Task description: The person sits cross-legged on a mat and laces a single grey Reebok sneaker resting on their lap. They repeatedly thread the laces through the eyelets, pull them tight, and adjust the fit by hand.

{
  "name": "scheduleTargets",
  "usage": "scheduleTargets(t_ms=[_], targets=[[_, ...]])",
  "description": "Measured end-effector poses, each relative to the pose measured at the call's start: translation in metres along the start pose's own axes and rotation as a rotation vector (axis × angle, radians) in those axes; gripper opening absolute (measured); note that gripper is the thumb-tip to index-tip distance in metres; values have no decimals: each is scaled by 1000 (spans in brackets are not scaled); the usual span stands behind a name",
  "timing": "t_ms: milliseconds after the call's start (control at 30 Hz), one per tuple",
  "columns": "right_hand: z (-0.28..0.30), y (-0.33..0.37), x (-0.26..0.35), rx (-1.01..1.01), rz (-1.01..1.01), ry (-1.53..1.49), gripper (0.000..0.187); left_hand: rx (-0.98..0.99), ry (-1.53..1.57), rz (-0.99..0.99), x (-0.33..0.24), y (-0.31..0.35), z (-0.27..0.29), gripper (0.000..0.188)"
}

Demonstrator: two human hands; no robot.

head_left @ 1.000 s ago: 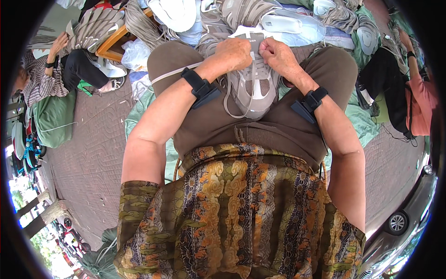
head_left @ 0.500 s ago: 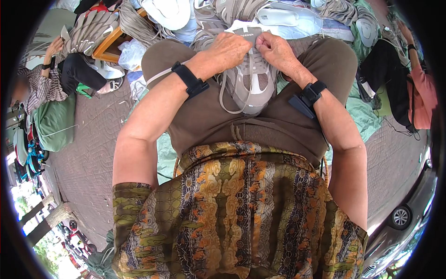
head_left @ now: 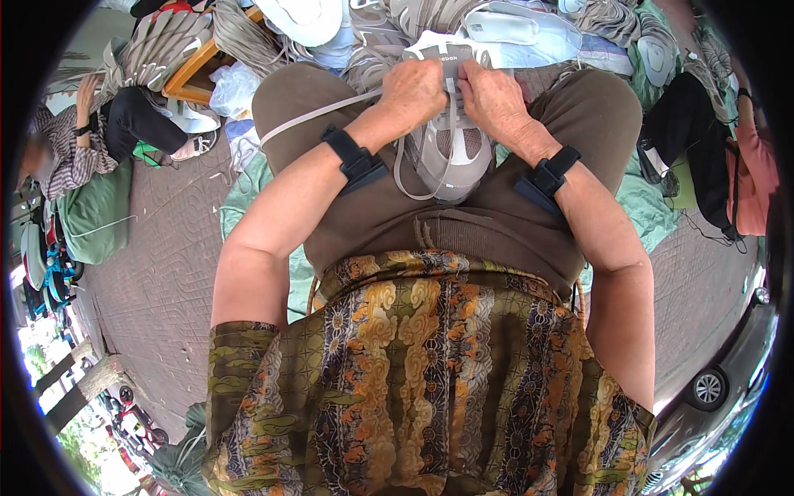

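Note:
A grey and white sneaker (head_left: 451, 169) rests between my thighs, its toe toward me. Both of my hands are closed at the upper lace holes, on either side of the tongue (head_left: 447, 56). My left hand (head_left: 411, 95) is curled around the shoelace at the left eyelet edge; its fingertips are hidden. From under that hand a light lace (head_left: 318, 118) stretches across my left thigh. My right hand (head_left: 494, 99) pinches at the lace by the right eyelet edge, its fingertips partly hidden. Another loop of lace hangs along the sneaker's left side.
Shoes and grey shoe uppers (head_left: 157, 54) are heaped beyond my knees, with a white sole (head_left: 500, 26) among them. A wooden frame (head_left: 192, 83) and plastic bag (head_left: 234, 91) lie at left. Co-workers sit on both sides. A parked car (head_left: 719, 388) stands at lower right.
My left hand has shifted slightly down, its forearm a little right. My right hand has also come slightly lower. The lace over my left thigh now shows as a longer stretch.

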State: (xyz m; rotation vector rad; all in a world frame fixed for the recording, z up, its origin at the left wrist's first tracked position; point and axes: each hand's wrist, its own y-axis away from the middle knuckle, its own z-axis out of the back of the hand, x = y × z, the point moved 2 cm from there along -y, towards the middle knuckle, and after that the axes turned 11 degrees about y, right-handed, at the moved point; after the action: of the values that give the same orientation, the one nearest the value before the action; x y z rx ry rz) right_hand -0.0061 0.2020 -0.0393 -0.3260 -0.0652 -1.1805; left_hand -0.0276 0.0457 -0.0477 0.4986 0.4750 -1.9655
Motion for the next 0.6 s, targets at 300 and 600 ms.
scheduleTargets(t_ms=[300,600], targets=[[1,-10,-3,120,22,35,11,-110,226,-28,10,-5,-12,14],[111,34,-82,-37,92,191,9,221,858,260,6,19,81,11]])
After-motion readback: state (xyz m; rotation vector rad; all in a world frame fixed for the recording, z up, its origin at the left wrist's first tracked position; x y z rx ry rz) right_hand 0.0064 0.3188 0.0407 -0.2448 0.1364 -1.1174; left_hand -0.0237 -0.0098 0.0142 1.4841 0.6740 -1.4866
